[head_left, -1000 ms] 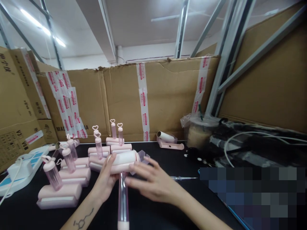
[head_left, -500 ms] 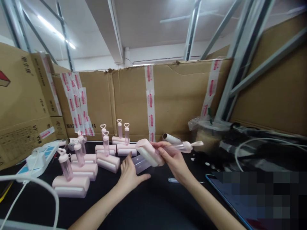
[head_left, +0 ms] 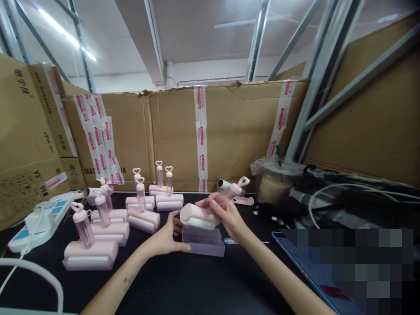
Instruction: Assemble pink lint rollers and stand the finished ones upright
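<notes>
In my right hand point(head_left: 228, 214) is the handle of a pale pink lint roller point(head_left: 197, 215), its thick head pointing left. Directly under that head sits a translucent lilac plastic cover point(head_left: 206, 249), open side up, on the black table. My left hand point(head_left: 167, 236) grips the cover's left end, thumb at the front and fingers behind. The handle's heart-shaped loop point(head_left: 243, 181) sticks out beyond my right hand. To the left, several finished-looking pink lint rollers point(head_left: 92, 253) lie in their covers with handles pointing up.
A phone point(head_left: 305, 271) lies at the right, near a drink cup point(head_left: 278, 179) and a dark heap with a white cable. A pen-like tool point(head_left: 231, 241) lies behind my right wrist. A power strip point(head_left: 42, 227) is at the left, and cardboard point(head_left: 173, 135) walls the back.
My right hand has levelled the lint roller and brought it over the cover. The cover now rests on the table, with my left hand closed around its left end.
</notes>
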{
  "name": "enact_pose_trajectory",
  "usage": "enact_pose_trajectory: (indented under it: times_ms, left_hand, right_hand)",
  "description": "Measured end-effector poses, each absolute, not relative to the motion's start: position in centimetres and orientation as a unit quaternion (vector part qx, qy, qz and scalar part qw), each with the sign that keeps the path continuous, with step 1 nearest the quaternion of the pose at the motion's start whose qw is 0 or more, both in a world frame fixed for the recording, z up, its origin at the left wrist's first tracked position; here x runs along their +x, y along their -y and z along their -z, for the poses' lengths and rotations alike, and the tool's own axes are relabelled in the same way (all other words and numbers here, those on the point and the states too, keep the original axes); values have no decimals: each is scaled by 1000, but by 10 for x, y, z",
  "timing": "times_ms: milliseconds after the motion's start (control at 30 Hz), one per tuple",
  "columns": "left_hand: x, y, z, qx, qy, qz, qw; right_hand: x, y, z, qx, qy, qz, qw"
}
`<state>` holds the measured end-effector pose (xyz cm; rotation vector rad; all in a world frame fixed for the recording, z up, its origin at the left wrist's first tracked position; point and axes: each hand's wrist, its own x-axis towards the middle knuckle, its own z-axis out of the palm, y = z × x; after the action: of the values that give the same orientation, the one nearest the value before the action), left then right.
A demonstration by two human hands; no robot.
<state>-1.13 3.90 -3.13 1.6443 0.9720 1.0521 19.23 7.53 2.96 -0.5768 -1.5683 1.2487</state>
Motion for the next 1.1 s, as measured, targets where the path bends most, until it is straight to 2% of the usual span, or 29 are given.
enact_pose_trajectory:
  times_ms: [100,267,600,733,867,1000,1100]
  left_hand:
    - [-11,-40,33,666,-392,-433,465]
    - [-10,-38,33,659,-388,-424,485]
    - [-11,-37,28,673,-375,-413,486]
    - [-10,-36,24,707,-377,-374,467]
    - [-12,-37,27,708,-388,-383,449]
    - [-18,-42,32,678,-390,-400,477]
    - [-19,-45,35,678,-390,-400,478]
  right_hand:
    - [189,-71,-28,-244,651,-510,506]
    - [184,-69,-26,-301,737,-449,405]
    - [183,-72,-28,-336,767,-361,411]
    - [186,-72,-29,-328,792,-336,390]
    - [180,-72,-13,-352,820,-272,359]
    - [174,-77,8,-359,798,-301,379]
    - [179,-76,6,-337,822,-286,358]
